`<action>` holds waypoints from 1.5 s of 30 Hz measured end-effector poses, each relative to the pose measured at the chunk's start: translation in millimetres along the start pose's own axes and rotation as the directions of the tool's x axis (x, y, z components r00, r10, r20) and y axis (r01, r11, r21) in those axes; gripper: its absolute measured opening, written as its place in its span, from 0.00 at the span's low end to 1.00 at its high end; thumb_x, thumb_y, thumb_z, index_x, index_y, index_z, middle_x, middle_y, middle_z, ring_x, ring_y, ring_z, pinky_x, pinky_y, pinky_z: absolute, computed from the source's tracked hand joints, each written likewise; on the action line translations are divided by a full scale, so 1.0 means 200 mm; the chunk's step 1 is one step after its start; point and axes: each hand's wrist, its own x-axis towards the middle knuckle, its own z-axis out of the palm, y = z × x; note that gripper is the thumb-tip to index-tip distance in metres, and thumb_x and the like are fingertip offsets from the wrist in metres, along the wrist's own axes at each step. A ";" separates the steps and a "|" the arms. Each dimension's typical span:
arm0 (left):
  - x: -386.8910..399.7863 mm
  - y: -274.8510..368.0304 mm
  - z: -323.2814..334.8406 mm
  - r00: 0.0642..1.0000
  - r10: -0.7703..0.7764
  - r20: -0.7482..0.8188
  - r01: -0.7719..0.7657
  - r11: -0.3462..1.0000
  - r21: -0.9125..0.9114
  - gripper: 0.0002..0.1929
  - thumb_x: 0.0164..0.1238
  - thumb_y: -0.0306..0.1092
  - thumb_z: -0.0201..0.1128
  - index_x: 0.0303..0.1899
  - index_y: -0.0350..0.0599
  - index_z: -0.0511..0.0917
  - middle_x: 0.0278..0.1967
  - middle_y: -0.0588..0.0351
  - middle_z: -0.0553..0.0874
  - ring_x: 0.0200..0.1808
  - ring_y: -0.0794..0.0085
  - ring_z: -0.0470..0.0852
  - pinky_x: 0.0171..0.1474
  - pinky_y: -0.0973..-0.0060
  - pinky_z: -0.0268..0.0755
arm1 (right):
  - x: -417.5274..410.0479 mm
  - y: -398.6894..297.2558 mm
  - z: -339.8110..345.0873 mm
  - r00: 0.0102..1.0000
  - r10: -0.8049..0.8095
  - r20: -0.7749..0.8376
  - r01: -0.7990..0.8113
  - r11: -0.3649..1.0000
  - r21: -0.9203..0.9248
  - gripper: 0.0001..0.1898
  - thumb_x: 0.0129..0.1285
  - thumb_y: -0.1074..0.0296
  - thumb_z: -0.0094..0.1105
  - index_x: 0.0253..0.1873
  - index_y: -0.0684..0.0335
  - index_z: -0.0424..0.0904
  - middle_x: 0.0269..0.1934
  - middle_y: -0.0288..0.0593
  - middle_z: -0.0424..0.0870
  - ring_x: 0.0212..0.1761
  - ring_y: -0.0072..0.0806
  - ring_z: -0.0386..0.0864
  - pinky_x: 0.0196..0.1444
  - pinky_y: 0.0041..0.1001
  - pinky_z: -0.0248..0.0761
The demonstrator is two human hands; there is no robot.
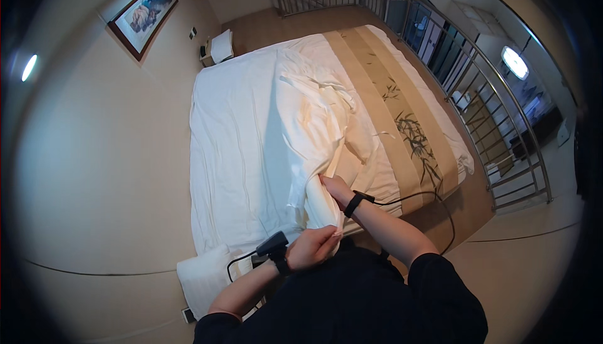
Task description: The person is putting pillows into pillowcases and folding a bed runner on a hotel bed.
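Note:
A bunched white duvet or its cover (311, 118) lies in folds across the middle of the bed. My right hand (337, 189) grips a gathered edge of it. Closer to my body, my left hand (313, 245) pinches another part of the same cloth, and a stretch of fabric runs between the two hands. To the left, a white sheet (231, 146) with long wrinkles covers the mattress. A tan bed runner (391, 94) printed with dark bamboo crosses the bed on the right. Each wrist wears a black strap with a cabled device.
White pillows (205, 273) sit at the lower left beside the bed. Another white pillow or folded cloth (221, 46) rests on a nightstand at the far corner. A metal railing (499, 85) borders the right side. A framed picture (143, 17) hangs on the left wall.

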 end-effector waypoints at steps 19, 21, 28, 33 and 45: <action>0.47 -1.38 -0.54 0.927 0.065 -0.369 0.309 0.424 0.851 0.16 0.68 0.32 0.57 0.53 0.37 0.78 0.40 0.42 0.87 0.42 0.54 0.85 0.49 0.59 0.77 | -0.58 -0.12 -0.31 0.823 -0.562 -0.083 0.545 0.823 -0.161 0.16 0.76 0.62 0.51 0.59 0.68 0.75 0.41 0.36 0.82 0.38 0.20 0.79 0.42 0.25 0.76; 0.37 -1.63 -0.95 0.826 0.170 -0.538 0.392 0.513 0.764 0.19 0.79 0.42 0.46 0.48 0.39 0.82 0.28 0.47 0.84 0.32 0.57 0.83 0.38 0.59 0.78 | -0.78 -0.24 -0.64 0.832 -0.420 -0.363 0.393 0.907 -0.149 0.18 0.73 0.61 0.55 0.56 0.70 0.77 0.45 0.42 0.85 0.40 0.26 0.81 0.44 0.28 0.77; -0.20 -2.01 -1.36 0.151 -0.733 -0.663 0.594 0.603 -0.532 0.35 0.67 0.43 0.67 0.66 0.28 0.62 0.59 0.32 0.77 0.60 0.47 0.78 0.61 0.60 0.72 | -1.17 -0.37 -0.98 0.545 -0.659 -0.518 0.624 0.732 -0.274 0.17 0.74 0.58 0.58 0.55 0.67 0.80 0.45 0.40 0.86 0.40 0.24 0.81 0.45 0.25 0.76; 0.10 -1.62 -0.87 0.648 -0.347 -0.678 0.487 0.873 0.019 0.42 0.62 0.49 0.72 0.70 0.36 0.61 0.62 0.39 0.74 0.59 0.52 0.79 0.54 0.58 0.78 | -0.92 -0.43 -0.54 0.672 -0.671 -0.314 0.539 0.734 -0.414 0.12 0.73 0.63 0.55 0.50 0.68 0.80 0.37 0.34 0.83 0.36 0.18 0.78 0.38 0.24 0.75; 0.45 -0.80 -0.44 0.916 -0.236 0.325 0.345 0.047 -0.937 0.20 0.76 0.43 0.50 0.54 0.35 0.79 0.45 0.44 0.87 0.47 0.62 0.87 0.51 0.66 0.81 | -0.77 -0.23 0.54 0.645 -0.464 0.607 0.726 0.123 -0.677 0.14 0.73 0.59 0.51 0.39 0.66 0.73 0.27 0.58 0.78 0.29 0.56 0.79 0.34 0.47 0.72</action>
